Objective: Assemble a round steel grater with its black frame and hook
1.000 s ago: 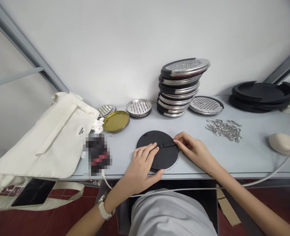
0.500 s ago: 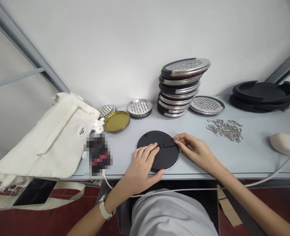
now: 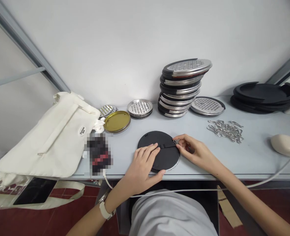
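Observation:
A round black disc (image 3: 163, 159) with a silvery rim at its lower right lies near the table's front edge. A narrow black strap or bar (image 3: 166, 146) runs from its middle to its right edge. Across the disc's left part my left hand (image 3: 143, 167) lies flat, fingers stretched out and thumb at the front edge. At the right edge, my right hand (image 3: 191, 149) pinches a small metal clip (image 3: 175, 141) against the end of the strap. The fingers hide most of that clip. To the right is a loose pile of similar metal clips (image 3: 226, 130).
Behind the disc rises a leaning stack of round graters (image 3: 180, 88) with black rims. Other grater discs (image 3: 140, 107), gold lids (image 3: 117, 120) and black trays (image 3: 265, 95) stand along the wall. A white bag (image 3: 49, 141) lies left; a white cable (image 3: 270, 180) crosses in front.
The right hand's fingertips have shifted slightly at the disc's right edge, and the metal clip shows more between them. The left hand and the disc stay in place.

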The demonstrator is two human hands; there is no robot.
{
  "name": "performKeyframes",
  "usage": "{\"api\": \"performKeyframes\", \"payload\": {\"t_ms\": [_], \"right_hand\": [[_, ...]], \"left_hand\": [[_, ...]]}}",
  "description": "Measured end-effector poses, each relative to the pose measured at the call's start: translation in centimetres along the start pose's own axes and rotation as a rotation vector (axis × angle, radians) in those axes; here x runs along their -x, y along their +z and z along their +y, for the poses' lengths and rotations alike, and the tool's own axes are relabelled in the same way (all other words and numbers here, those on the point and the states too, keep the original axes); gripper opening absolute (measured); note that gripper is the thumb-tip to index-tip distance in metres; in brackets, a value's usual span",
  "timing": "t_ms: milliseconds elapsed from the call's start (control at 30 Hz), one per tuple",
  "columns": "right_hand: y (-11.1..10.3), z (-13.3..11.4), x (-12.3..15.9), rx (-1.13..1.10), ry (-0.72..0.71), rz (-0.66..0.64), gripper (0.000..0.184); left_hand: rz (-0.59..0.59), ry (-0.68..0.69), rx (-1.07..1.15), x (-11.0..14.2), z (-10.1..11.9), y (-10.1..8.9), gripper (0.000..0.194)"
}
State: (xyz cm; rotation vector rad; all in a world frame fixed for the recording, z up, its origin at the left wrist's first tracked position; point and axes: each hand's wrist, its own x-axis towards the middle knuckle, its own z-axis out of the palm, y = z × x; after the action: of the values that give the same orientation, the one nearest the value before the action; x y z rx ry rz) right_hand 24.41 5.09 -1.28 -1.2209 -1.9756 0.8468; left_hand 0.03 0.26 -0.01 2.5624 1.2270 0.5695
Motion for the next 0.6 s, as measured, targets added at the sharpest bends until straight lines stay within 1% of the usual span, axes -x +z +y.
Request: {"api": "performKeyframes", "payload": {"t_ms": [300,600], "right_hand": [[-0.03,-0.11,0.01,0.021,0.006,0.004,0.027],[-0.03,-0.21,-0.01,0.022,-0.002,-0.012,0.027]], "left_hand": [[0.011,0.000,0.000,-0.07,-0.03,0.06,0.055],[0.017,0.004,0.007,-0.03,0.08,-0.06,0.055]]}}
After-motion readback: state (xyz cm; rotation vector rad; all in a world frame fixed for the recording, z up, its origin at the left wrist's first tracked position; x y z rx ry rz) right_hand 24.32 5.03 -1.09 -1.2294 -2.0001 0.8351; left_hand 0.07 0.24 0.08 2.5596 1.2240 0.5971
